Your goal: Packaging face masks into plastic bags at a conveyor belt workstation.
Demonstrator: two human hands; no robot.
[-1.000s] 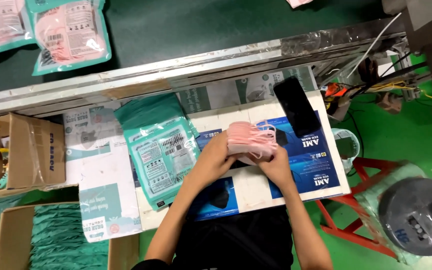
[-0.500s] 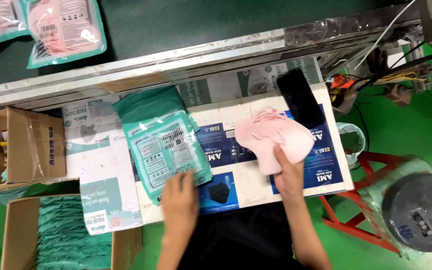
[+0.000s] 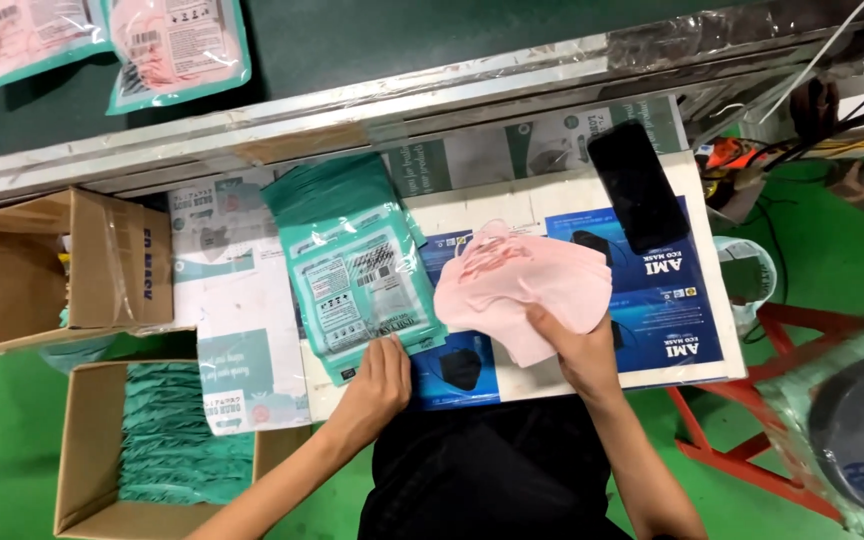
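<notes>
My right hand (image 3: 574, 352) holds a stack of pink face masks (image 3: 522, 285) above the small work table (image 3: 562, 375). My left hand (image 3: 380, 375) rests on the near corner of the top teal pouch (image 3: 362, 285), which lies on a pile of the same pouches to the left of the masks. The fingers of the left hand are spread on the pouch's lower edge. A black phone (image 3: 637, 185) lies flat on the table just beyond the masks.
A dark conveyor belt (image 3: 382, 40) runs across the top with filled pouches (image 3: 177, 45) on it. An open cardboard box (image 3: 62, 270) stands at left. Another box (image 3: 162, 450) below it holds teal pouches. A red stand (image 3: 752, 440) is at right.
My hands have separated: the left went down-left onto the teal pouch, while the right kept the pink masks, which have fanned out and shifted slightly toward me.
</notes>
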